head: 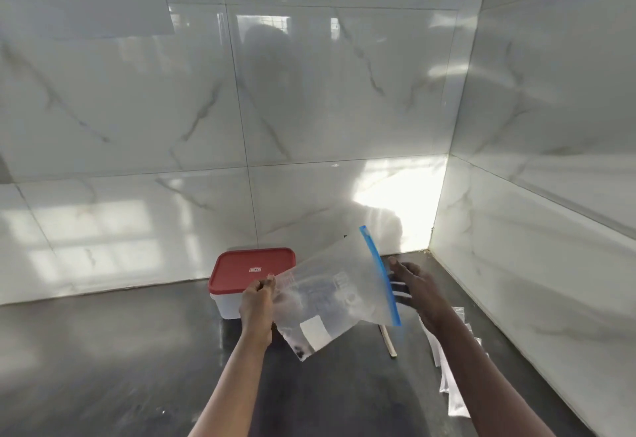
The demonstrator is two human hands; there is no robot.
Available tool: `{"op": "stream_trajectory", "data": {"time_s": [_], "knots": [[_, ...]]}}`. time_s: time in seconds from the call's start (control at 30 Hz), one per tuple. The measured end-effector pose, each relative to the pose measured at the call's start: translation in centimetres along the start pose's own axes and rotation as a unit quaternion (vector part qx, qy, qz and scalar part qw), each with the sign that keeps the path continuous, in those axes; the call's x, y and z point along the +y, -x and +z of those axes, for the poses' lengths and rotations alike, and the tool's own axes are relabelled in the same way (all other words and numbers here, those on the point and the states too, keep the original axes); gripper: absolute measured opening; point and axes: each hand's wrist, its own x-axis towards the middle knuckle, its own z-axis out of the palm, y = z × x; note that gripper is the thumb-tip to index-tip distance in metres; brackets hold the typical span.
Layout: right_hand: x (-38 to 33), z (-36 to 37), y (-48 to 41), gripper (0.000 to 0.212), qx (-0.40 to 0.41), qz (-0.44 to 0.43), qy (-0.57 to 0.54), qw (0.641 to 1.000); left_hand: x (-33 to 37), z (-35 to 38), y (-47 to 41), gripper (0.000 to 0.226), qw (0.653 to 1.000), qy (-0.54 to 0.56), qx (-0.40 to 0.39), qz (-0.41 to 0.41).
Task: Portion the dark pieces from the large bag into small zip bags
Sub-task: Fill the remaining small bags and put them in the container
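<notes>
A large clear bag (pixel 330 295) with a blue zip strip (pixel 380 274) hangs tilted above the dark counter, its zip edge turned to the right. A few dark pieces (pixel 300 350) sit in its lower corner. My left hand (pixel 256 305) pinches the bag's left edge. My right hand (pixel 418 290) is just right of the zip strip, fingers spread towards the bag's mouth; whether it touches the bag I cannot tell. Small clear zip bags (pixel 454 378) lie on the counter under my right forearm.
A white tub with a red lid (pixel 251 266) stands behind my left hand against the tiled wall. A thin pale stick (pixel 388 340) lies on the counter (pixel 120 350) below the bag. Marble-look walls close in the back and the right side.
</notes>
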Motion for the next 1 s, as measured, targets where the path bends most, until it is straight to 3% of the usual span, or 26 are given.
{"op": "stream_trajectory", "data": {"time_s": [0.1,0.17,0.27,0.5,0.67,0.73,0.93,1.0], "knots": [[1.2,-0.5,0.5,0.032,-0.088,0.061,0.016,0.994,-1.0,-0.5,-0.9,0.029,0.998,0.036,0.014,-0.044],[1.7,-0.3,0.4,0.028,-0.101,0.071,0.005,0.992,-1.5,-0.5,-1.2,0.027,0.997,0.049,0.012,-0.060],[1.9,0.4,0.2,0.009,-0.070,0.064,-0.012,0.995,-1.6,-0.3,-1.0,0.026,0.995,0.061,0.006,-0.073],[1.1,-0.2,-0.9,0.024,0.040,0.011,0.049,0.998,-1.2,-1.1,-1.4,0.032,0.998,-0.017,0.057,-0.013],[0.6,0.4,-1.2,0.020,0.019,-0.009,0.033,0.999,-1.5,-0.6,-0.8,0.028,0.984,0.139,-0.076,-0.076],[0.5,0.6,-1.3,0.018,0.013,-0.011,0.019,1.000,-1.7,-0.6,-0.4,0.027,0.982,0.141,-0.102,-0.078],[0.5,0.2,-2.8,0.016,0.074,-0.069,-0.035,0.994,-2.5,-1.1,-0.7,0.008,0.981,0.136,-0.062,-0.126],[2.0,0.2,-3.9,0.006,0.122,-0.058,0.033,0.990,-2.9,-0.7,-0.2,0.009,0.977,0.149,-0.037,-0.148]]}}
